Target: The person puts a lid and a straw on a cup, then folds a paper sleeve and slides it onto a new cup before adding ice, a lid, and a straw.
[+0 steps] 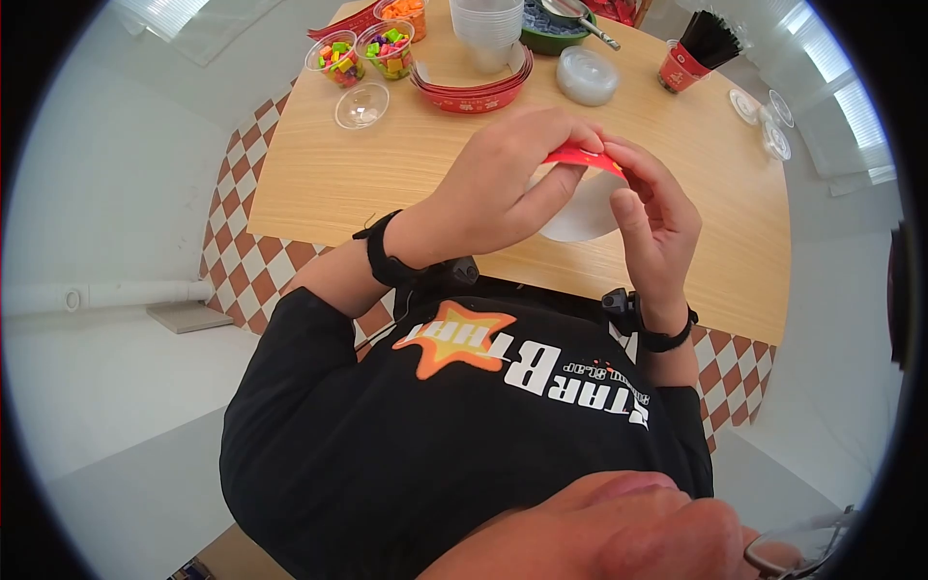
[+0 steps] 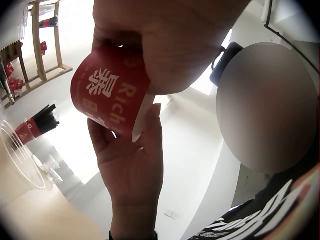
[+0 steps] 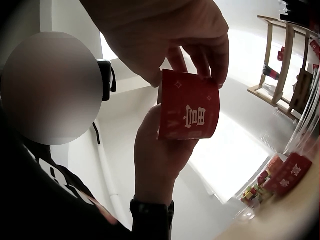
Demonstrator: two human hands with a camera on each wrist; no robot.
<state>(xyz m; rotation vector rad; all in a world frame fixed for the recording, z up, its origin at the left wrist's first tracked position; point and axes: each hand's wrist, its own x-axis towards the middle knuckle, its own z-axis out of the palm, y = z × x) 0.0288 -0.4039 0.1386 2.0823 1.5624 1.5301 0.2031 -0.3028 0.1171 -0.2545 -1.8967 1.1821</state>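
Between my hands a red printed paper cup sleeve (image 1: 584, 157) is bent into a curve above the table, its white inner side facing me. My left hand (image 1: 498, 179) pinches one side of it, thumb underneath and fingers over the top. The right hand (image 1: 667, 217) pinches the other side, its thumb raised near the sleeve's edge. White and gold lettering covers the outside of the cup sleeve (image 2: 110, 90) in the left wrist view. From the right wrist, the same cup sleeve (image 3: 187, 105) spans from the upper hand to the lower one.
Beyond my hands lie stacked red sleeves (image 1: 474, 100), a stack of clear cups (image 1: 486, 24) and a pile of clear lids (image 1: 587, 77). Cups of colourful pieces (image 1: 387, 48) stand at the back left, with a loose lid (image 1: 362, 105). Black straws (image 1: 710, 41) stand at the back right.
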